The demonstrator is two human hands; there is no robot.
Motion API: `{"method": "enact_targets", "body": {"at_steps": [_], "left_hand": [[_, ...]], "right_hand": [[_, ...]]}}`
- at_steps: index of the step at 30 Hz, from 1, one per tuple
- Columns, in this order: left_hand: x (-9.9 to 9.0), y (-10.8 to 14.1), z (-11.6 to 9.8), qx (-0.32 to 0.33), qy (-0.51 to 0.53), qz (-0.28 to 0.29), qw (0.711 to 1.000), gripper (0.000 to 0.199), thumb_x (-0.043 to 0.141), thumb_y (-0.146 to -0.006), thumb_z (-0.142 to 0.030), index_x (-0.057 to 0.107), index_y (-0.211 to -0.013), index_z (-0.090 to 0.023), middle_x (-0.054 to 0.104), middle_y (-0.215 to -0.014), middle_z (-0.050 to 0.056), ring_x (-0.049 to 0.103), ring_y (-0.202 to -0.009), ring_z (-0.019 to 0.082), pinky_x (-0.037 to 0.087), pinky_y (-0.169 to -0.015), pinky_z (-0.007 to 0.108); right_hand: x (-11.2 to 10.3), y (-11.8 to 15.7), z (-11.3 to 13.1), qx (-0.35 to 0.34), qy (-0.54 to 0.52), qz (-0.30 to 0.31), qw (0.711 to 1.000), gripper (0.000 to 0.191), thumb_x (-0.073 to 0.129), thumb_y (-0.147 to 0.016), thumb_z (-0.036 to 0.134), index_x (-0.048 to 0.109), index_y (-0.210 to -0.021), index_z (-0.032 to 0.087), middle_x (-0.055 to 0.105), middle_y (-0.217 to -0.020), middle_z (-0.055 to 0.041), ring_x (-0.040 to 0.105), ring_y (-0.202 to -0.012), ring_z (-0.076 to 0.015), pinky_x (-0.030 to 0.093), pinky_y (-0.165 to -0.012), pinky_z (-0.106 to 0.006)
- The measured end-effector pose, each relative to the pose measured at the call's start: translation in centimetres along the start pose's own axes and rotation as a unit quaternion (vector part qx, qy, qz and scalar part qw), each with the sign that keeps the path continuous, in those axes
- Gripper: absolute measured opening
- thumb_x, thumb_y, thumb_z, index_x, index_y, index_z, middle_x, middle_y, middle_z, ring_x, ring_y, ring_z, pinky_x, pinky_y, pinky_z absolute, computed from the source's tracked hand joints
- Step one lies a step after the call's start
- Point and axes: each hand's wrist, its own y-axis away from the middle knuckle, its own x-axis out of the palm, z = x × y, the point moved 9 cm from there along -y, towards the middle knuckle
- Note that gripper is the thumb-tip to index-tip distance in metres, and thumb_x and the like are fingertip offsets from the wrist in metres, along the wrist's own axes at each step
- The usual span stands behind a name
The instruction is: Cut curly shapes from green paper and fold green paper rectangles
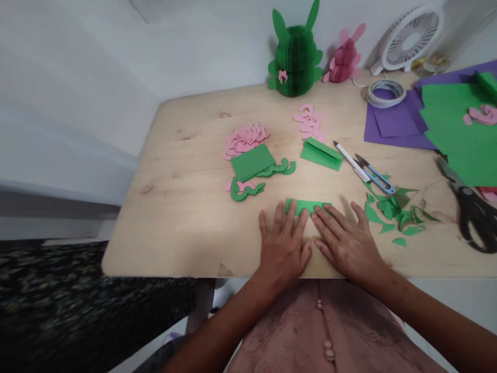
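Note:
A narrow strip of folded green paper (306, 205) lies flat near the table's front edge. My left hand (283, 241) rests on its left end, fingers spread and stretched out. On its right end press the outstretched fingertips of my right hand (345, 243). Both hands lie flat and partly cover the strip. Just beyond them sits another folded green paper (321, 154). To the left is a green paper rectangle (253, 162) with curvy green cutouts (247, 190) around it and a heap of pink cutouts (246, 139) behind.
Right of my hands lie a white pen (351, 160), blue thread snips (375, 175), green scraps (396, 212) and black-handled scissors (471, 207). Farther back are tape rolls (386, 103), purple paper (399, 116), large green sheets (462, 140), a white fan (411, 41) and a green paper rabbit (296, 59).

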Motion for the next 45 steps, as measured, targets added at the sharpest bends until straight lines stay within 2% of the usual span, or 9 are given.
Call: {"method": "enact_targets", "body": {"at_steps": [7,15,21,24,28,34,45], "left_hand": [[-0.5,0.9,1.5,-0.027,-0.028,-0.019,0.999,0.062,0.047,-0.087,-0.051,0.040,-0.143,-0.025,0.030,-0.154,0.013,0.018,-0.142,0.039,0.006,-0.108,0.068],[-0.8,1.6,2.7,-0.061,-0.051,-0.025,0.997,0.065,0.048,-0.086,-0.052,0.039,-0.143,-0.023,0.029,-0.154,0.017,0.014,-0.142,0.042,0.009,-0.106,0.070],[-1.5,2.0,3.1,-0.098,-0.052,-0.068,0.991,0.061,0.043,-0.090,-0.044,0.039,-0.143,-0.013,0.030,-0.153,0.019,0.010,-0.144,0.040,0.012,-0.107,0.068],[-1.5,1.7,1.9,-0.061,-0.048,-0.069,0.995,0.064,0.041,-0.091,-0.047,0.035,-0.145,-0.013,0.033,-0.152,0.016,0.009,-0.145,0.037,0.006,-0.110,0.067],[-0.2,1.3,-0.3,0.028,-0.043,-0.018,0.999,0.066,0.036,-0.092,-0.052,0.034,-0.145,-0.013,0.037,-0.151,0.012,0.016,-0.145,0.029,-0.001,-0.113,0.062],[0.4,1.2,-0.2,0.025,-0.039,-0.010,0.999,0.064,0.033,-0.093,-0.053,0.038,-0.142,-0.012,0.036,-0.151,0.011,0.020,-0.144,0.026,0.001,-0.114,0.059],[-0.5,1.9,-0.6,-0.004,-0.020,-0.038,0.999,0.057,0.041,-0.092,-0.043,0.040,-0.141,-0.014,0.043,-0.147,0.011,0.024,-0.142,0.029,0.003,-0.115,0.059]], "right_hand": [[-0.3,-0.2,0.2,-0.009,0.009,-0.006,1.000,0.036,0.047,-0.095,0.030,0.061,-0.122,0.011,0.062,-0.130,-0.0131,0.053,-0.120,-0.0312,0.016,-0.109,-0.060],[0.0,-0.2,0.1,-0.004,0.005,0.004,1.000,0.039,0.044,-0.096,0.031,0.059,-0.126,0.011,0.061,-0.131,-0.0133,0.052,-0.121,-0.0317,0.014,-0.110,-0.060],[0.0,-0.2,0.2,-0.011,0.000,-0.003,1.000,0.039,0.047,-0.095,0.029,0.059,-0.127,0.011,0.061,-0.131,-0.0146,0.052,-0.121,-0.0323,0.015,-0.108,-0.062],[0.0,-0.2,0.2,-0.011,0.001,-0.004,1.000,0.038,0.046,-0.095,0.030,0.060,-0.125,0.011,0.061,-0.131,-0.0147,0.052,-0.121,-0.0320,0.016,-0.109,-0.062],[0.0,-0.2,0.1,-0.008,0.000,-0.001,1.000,0.037,0.045,-0.096,0.031,0.060,-0.124,0.011,0.061,-0.131,-0.0140,0.051,-0.123,-0.0316,0.014,-0.110,-0.061],[-0.1,-0.3,0.2,0.013,-0.028,-0.016,0.999,0.037,0.046,-0.095,0.030,0.059,-0.126,0.013,0.061,-0.131,-0.0124,0.050,-0.124,-0.0294,0.011,-0.112,-0.060],[0.2,-0.5,0.7,-0.002,-0.026,-0.031,0.999,0.033,0.045,-0.096,0.024,0.062,-0.122,0.015,0.064,-0.128,-0.0109,0.051,-0.124,-0.0278,0.010,-0.113,-0.058]]}}
